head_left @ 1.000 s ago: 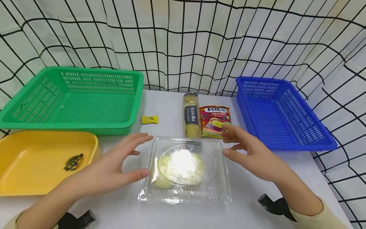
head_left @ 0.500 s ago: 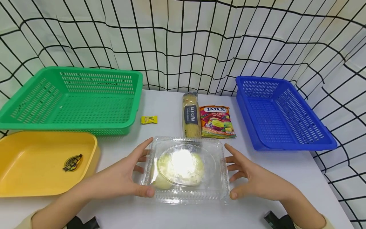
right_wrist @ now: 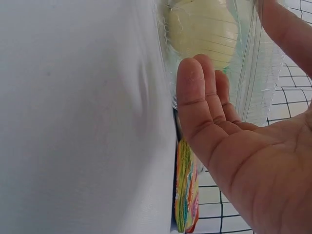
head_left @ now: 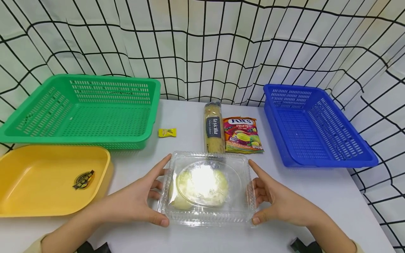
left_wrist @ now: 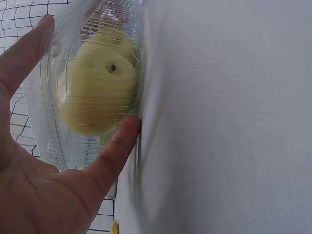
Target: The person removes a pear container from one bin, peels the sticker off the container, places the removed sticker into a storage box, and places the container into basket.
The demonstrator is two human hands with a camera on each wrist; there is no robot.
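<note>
**Observer:** Clear plastic clamshell box (head_left: pixel 207 188) sits on the white table (head_left: pixel 316 189), near the front edge, centre. Pale yellow round food (head_left: pixel 202 182) inside, lid closed over it.

**Recorder:** Hands?

**Observer:** Left hand (head_left: pixel 139 202) on the box's left side, thumb at the near corner, index finger stretched along the left edge toward the far corner. Right hand (head_left: pixel 278 202) mirrors it on the right side. Fingers curl in against the box walls on both sides; the box is gripped between the two hands.

**Recorder:** Wrist views confirm?

**Observer:** Left wrist view: thumb pressed at the base of the box (left_wrist: pixel 92 83) where it meets the table, a fingertip at the far corner. Right wrist view: fingers (right_wrist: pixel 200 102) laid against the ribbed wall. Cannot tell whether the box is lifted.

**Recorder:** Surroundings?

**Observer:** Just behind the box, a long pasta packet (head_left: pixel 214 128) and a fruit candy bag (head_left: pixel 242 135) side by side. Small yellow candy (head_left: pixel 167 132) to their left. Green basket (head_left: pixel 82 110) far left, yellow tray (head_left: pixel 50 179) in front of it, blue basket (head_left: pixel 316 126) on the right.
</note>
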